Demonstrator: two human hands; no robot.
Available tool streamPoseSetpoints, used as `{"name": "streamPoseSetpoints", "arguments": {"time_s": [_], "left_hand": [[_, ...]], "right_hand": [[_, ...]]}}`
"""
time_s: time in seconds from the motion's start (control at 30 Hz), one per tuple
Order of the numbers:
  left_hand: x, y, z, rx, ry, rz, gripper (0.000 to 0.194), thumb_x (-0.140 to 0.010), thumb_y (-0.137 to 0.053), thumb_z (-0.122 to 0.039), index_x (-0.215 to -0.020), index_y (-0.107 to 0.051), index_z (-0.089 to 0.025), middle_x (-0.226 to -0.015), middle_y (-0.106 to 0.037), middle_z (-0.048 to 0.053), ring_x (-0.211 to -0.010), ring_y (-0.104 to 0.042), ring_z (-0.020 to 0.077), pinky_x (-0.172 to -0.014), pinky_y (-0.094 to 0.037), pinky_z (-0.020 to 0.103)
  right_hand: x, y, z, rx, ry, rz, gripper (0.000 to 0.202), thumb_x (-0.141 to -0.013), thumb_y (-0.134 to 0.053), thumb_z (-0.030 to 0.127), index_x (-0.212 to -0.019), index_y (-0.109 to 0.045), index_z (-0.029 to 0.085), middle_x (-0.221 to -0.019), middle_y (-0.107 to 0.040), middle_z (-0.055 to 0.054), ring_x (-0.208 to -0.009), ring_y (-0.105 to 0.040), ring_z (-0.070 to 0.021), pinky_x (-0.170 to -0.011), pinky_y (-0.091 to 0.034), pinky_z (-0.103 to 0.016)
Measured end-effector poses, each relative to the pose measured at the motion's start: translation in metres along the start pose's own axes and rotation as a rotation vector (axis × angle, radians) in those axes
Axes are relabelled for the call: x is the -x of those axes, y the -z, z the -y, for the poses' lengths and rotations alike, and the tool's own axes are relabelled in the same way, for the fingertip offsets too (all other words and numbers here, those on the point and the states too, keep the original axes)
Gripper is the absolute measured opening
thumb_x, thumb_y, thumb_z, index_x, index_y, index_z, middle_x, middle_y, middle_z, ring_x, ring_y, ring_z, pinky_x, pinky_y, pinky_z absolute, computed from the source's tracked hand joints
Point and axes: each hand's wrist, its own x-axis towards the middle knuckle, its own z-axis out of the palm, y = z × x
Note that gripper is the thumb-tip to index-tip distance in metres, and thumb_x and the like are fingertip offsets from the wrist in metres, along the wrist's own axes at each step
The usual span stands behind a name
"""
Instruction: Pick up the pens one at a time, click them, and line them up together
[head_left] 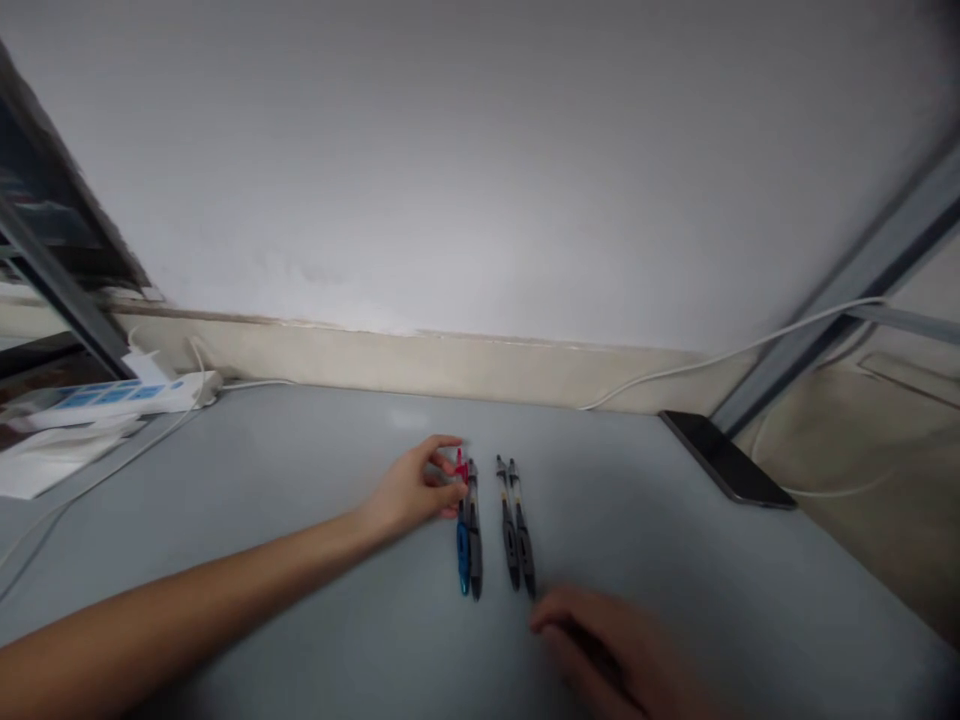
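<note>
My left hand (416, 488) comes in from the left, its thumb and a finger at the upper end of a pen with a red top and blue grip (463, 560). Its index finger reaches past that end. Close alongside lies a black-gripped pen (475, 550). Across a small gap to the right, two more dark pens, one on the left (510, 540) and one on the right (524, 545), lie side by side. Near their lower ends is my right hand (622, 650), curled and smeared by motion. A dark strip shows between its fingers; I cannot tell if it is an object or shadow.
The grey table (300, 620) meets a pale wall at the back. A black phone (724, 460) lies at the right edge by a metal post. A white power strip (127, 395) with cables and white paper (60, 460) are on the left. A white cable (675, 370) runs along the right.
</note>
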Motion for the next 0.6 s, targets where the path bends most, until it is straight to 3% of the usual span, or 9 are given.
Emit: {"name": "streamPoseSetpoints", "arguments": {"time_s": [0.17, 0.33, 0.4, 0.5, 0.6], "left_hand": [[0.032, 0.002, 0.002, -0.013, 0.003, 0.034, 0.053, -0.076, -0.083, -0.023, -0.123, -0.061, -0.023, -0.102, -0.057, 0.000, -0.067, -0.064, 0.0107, -0.064, -0.056, 0.028], [0.079, -0.001, 0.009, -0.103, -0.039, 0.096, 0.043, -0.081, -0.075, -0.024, -0.123, -0.063, -0.026, -0.113, -0.060, 0.005, -0.078, -0.064, 0.0156, -0.070, -0.054, 0.030], [0.092, -0.005, 0.013, -0.139, -0.075, 0.114, 0.039, -0.084, -0.072, -0.026, -0.122, -0.063, -0.028, -0.111, -0.062, 0.006, -0.080, -0.063, 0.0171, -0.070, -0.055, 0.030], [0.102, -0.009, 0.019, -0.234, -0.164, 0.108, 0.034, -0.089, -0.068, -0.027, -0.123, -0.064, -0.029, -0.101, -0.066, 0.006, -0.081, -0.063, 0.0185, -0.070, -0.054, 0.028], [0.105, -0.010, 0.023, -0.285, -0.214, 0.087, 0.030, -0.094, -0.063, -0.028, -0.124, -0.064, -0.029, -0.095, -0.068, 0.006, -0.084, -0.066, 0.0203, -0.075, -0.055, 0.029]], "right_hand": [[-0.013, 0.006, -0.008, 0.065, 0.196, -0.051, 0.027, -0.096, -0.050, 0.009, -0.100, -0.073, 0.022, -0.086, -0.077, -0.005, -0.079, -0.074, -0.0210, -0.071, -0.063, -0.030], [-0.018, -0.006, -0.020, 0.494, 0.465, -0.138, 0.039, -0.100, -0.043, 0.000, -0.125, -0.069, 0.014, -0.116, -0.082, -0.010, -0.110, -0.074, -0.0251, -0.096, -0.061, -0.037], [-0.017, -0.016, -0.025, 0.580, 0.522, -0.138, 0.037, -0.104, -0.043, 0.004, -0.129, -0.068, 0.014, -0.124, -0.080, -0.011, -0.120, -0.070, -0.0278, -0.099, -0.059, -0.043], [-0.016, -0.029, -0.028, 0.669, 0.548, -0.131, 0.029, -0.107, -0.048, 0.016, -0.128, -0.070, 0.015, -0.126, -0.079, -0.012, -0.121, -0.068, -0.0339, -0.099, -0.055, -0.054], [-0.015, -0.034, -0.027, 0.685, 0.559, -0.144, 0.026, -0.107, -0.052, 0.017, -0.121, -0.073, 0.013, -0.118, -0.082, -0.011, -0.112, -0.071, -0.0364, -0.097, -0.053, -0.060]]}}
